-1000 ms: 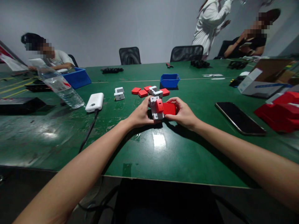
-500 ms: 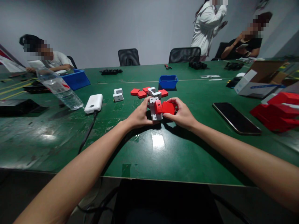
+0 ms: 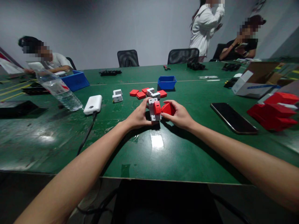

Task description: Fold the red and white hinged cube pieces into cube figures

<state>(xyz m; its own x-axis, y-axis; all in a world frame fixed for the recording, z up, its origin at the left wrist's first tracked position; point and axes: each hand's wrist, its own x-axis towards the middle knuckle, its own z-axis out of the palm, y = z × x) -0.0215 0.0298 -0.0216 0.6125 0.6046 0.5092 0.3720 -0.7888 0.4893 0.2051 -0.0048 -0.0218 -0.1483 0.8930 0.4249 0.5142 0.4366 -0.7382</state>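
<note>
My left hand (image 3: 139, 115) is closed round a white bracket (image 3: 153, 116) just above the green table, fingers behind it and thumb along its near end. A small red block (image 3: 157, 107) sits in the middle of the bracket. Between the thumb and fingers of my right hand (image 3: 181, 115) is a flat red piece (image 3: 168, 109), its left edge close against the red block; whether they touch I cannot tell. Behind my hands lie several loose red pieces (image 3: 140, 95) and a second white bracket (image 3: 153, 93). Another white bracket (image 3: 117, 95) stands to their left.
A small blue bin (image 3: 167, 82) stands farther back. On the left are a white power bank (image 3: 92, 105) with a black cable and a tilted water bottle (image 3: 59, 88). To the right lie a phone (image 3: 233, 118), red parts (image 3: 272, 113) and an open cardboard box (image 3: 253, 79). Other people are across the table.
My right hand has turned the flat red piece, which now shows a narrower, more slanted face. My left hand keeps the bracket in about the same place. The view has shifted slightly.
</note>
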